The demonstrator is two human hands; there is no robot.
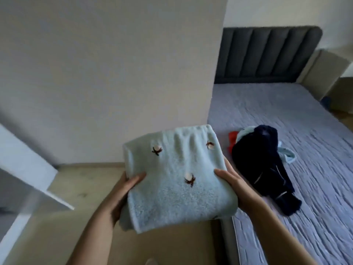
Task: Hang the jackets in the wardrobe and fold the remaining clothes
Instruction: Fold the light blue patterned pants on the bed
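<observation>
So the step in hand looks like carrying a finished fold off to wherever it's going: the folded light blue fleece piece (177, 178) sits between both hands, held out in front of the body over the floor (91, 188), just left of the bed (286, 131) edge. The left hand (122, 196) is cupped under the left side with the thumb pressed on top, and the right hand (231, 184) does the same on the right side, fingers hidden under the fabric, so both are closed onto it and neither is free. To do this well I'd keep the palms flat underneath and the thumbs pinning the top layer, because fleece is bulky and the near edge already sags a bit; keep it level so the layers don't slide apart, and set it down flat instead of dropping it. Count time: one folded piece in the hands, three little embroidered sprigs on its top face. To the right of the right hand, on the bed, there's a loose heap: one dark navy garment (267, 169), one red bit (232, 138) and something pale blue (246, 132) poking out, so at least three things left by my guess. A white panel (28, 169), maybe a wardrobe door, is off to the left of the left hand.
</observation>
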